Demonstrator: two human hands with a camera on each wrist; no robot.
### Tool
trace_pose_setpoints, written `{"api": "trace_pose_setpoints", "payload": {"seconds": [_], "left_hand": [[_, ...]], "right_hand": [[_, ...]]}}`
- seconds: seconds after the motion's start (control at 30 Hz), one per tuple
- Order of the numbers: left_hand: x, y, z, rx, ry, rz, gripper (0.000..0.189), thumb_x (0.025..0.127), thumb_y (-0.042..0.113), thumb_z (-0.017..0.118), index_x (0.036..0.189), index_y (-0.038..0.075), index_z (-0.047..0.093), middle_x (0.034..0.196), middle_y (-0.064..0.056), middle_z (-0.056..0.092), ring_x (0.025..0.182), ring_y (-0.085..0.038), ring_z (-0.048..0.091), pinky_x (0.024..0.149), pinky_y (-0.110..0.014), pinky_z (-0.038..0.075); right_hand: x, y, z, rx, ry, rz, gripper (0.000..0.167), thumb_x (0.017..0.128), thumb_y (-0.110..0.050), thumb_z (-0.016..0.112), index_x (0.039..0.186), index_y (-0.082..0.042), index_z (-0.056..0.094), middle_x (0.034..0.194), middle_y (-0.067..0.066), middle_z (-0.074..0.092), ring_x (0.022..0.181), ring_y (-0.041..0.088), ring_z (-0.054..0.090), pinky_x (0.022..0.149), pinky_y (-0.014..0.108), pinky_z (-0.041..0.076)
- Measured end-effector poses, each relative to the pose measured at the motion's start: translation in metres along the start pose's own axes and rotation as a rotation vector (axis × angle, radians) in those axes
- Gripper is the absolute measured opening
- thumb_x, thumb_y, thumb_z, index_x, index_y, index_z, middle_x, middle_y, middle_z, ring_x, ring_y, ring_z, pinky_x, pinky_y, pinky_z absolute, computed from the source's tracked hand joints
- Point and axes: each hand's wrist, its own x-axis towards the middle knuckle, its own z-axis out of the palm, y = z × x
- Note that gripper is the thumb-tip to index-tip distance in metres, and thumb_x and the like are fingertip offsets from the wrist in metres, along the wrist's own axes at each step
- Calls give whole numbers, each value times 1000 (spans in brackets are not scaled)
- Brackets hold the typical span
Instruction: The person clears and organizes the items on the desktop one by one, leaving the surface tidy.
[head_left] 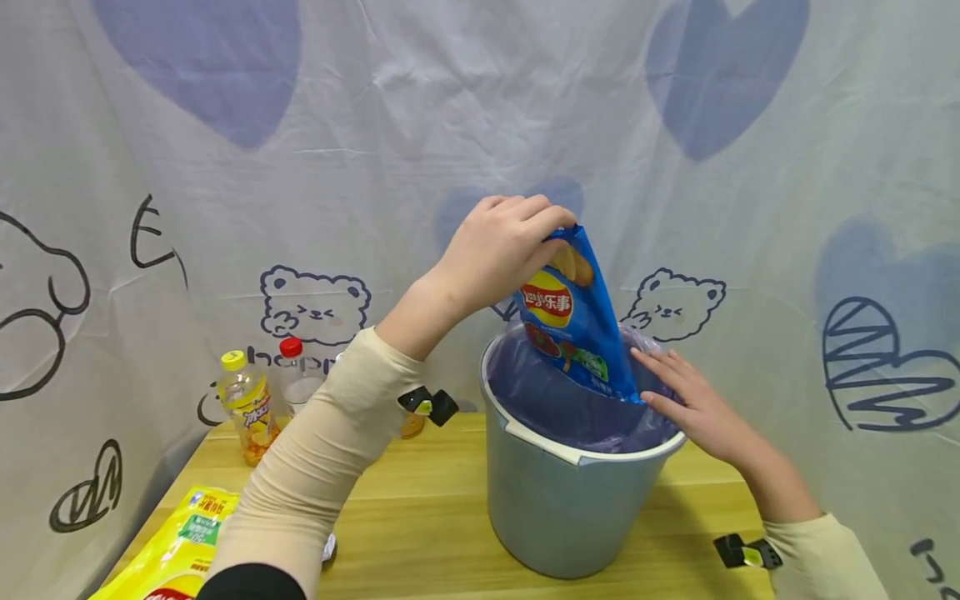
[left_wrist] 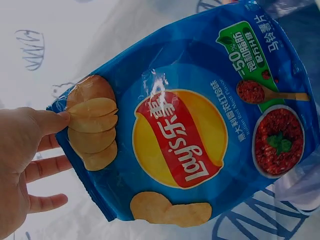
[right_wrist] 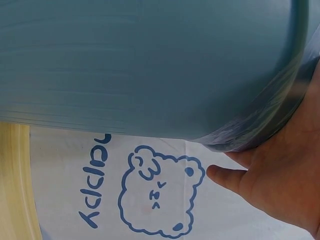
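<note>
My left hand [head_left: 506,246] pinches the top edge of a blue potato chip bag [head_left: 581,325] between thumb and fingers. The bag hangs tilted over the mouth of a grey trash can [head_left: 562,508], its lower end inside the rim. In the left wrist view the front of the chip bag [left_wrist: 180,135] faces the camera, with the thumb pressed on one end. A purple liner [head_left: 540,392] lines the can and folds over its edge. My right hand [head_left: 693,408] rests at the right rim, fingers extended over it beside the bag's lower corner.
On the wooden table [head_left: 420,508], a yellow-capped drink bottle [head_left: 251,408] and a red-capped bottle [head_left: 300,379] stand back left. A yellow chip bag [head_left: 176,546] lies front left, partly behind my left sleeve. A printed curtain [head_left: 465,100] hangs behind the table.
</note>
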Motion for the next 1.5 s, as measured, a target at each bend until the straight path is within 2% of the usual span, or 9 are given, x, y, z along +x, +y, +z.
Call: {"api": "trace_pose_setpoints", "payload": {"seconds": [0.13, 0.27, 0.37, 0.47, 0.57, 0.67, 0.87, 1.07, 1.5], "left_hand": [[-2, 2, 0, 36, 11, 33, 27, 98, 30, 59, 119, 16, 67, 112, -2, 70, 104, -20, 66, 96, -37, 50], [-9, 12, 13, 93, -58, 104, 26, 97, 31, 59, 119, 19, 67, 111, 1, 70, 102, -17, 67, 94, -36, 51], [-14, 22, 24, 95, -170, 152, 26, 98, 32, 58, 121, 22, 66, 113, 4, 69, 104, -15, 66, 95, -35, 51], [-19, 31, 31, 60, -340, 175, 29, 98, 35, 57, 124, 26, 64, 118, 6, 68, 109, -14, 65, 97, -36, 50], [-22, 37, 35, 14, -495, 152, 32, 98, 36, 57, 128, 28, 62, 123, 8, 66, 115, -14, 62, 100, -38, 48], [-26, 38, 34, -7, -556, 117, 33, 98, 36, 56, 130, 30, 60, 126, 9, 65, 118, -15, 61, 102, -40, 47], [-41, 32, 31, -13, -517, 106, 32, 99, 37, 55, 129, 31, 60, 123, 8, 66, 114, -16, 62, 96, -40, 49], [-67, 23, 27, -9, -449, 101, 29, 98, 38, 56, 125, 29, 64, 119, 8, 68, 111, -16, 63, 96, -39, 49], [-129, 0, 18, -70, -140, 83, 22, 91, 30, 68, 111, 19, 71, 104, 4, 72, 96, -16, 66, 88, -37, 53]], "right_hand": [[0, 0, 0, 2, -1, 0, 60, 100, -37, 49, 154, -21, 30, 160, 24, 19, 147, 51, 6, 103, 81, 8], [-1, -1, -1, 5, -7, 2, 60, 100, -37, 48, 154, -21, 28, 160, 25, 19, 147, 51, 5, 103, 81, 8], [-2, -2, -2, 8, -10, 9, 60, 100, -37, 47, 154, -21, 28, 160, 25, 20, 147, 51, 5, 103, 81, 8], [-3, -3, -2, 14, -9, 6, 59, 101, -36, 46, 155, -21, 27, 160, 24, 20, 147, 51, 6, 104, 80, 8], [-3, -3, -2, 14, -7, 4, 59, 101, -36, 46, 155, -21, 27, 160, 24, 20, 147, 51, 6, 104, 80, 8], [-2, -3, -1, 4, 0, -5, 60, 100, -35, 48, 155, -21, 27, 160, 23, 22, 147, 51, 6, 104, 80, 8], [-2, -3, -1, -11, 15, -32, 61, 99, -32, 50, 154, -18, 28, 159, 23, 25, 147, 51, 7, 105, 79, 9], [0, -3, -1, -16, 19, -41, 62, 99, -32, 51, 154, -17, 28, 158, 24, 25, 147, 50, 8, 105, 78, 10], [-2, -1, 0, -9, 15, -32, 62, 100, -33, 50, 155, -17, 26, 159, 24, 24, 147, 50, 7, 104, 79, 8]]}}
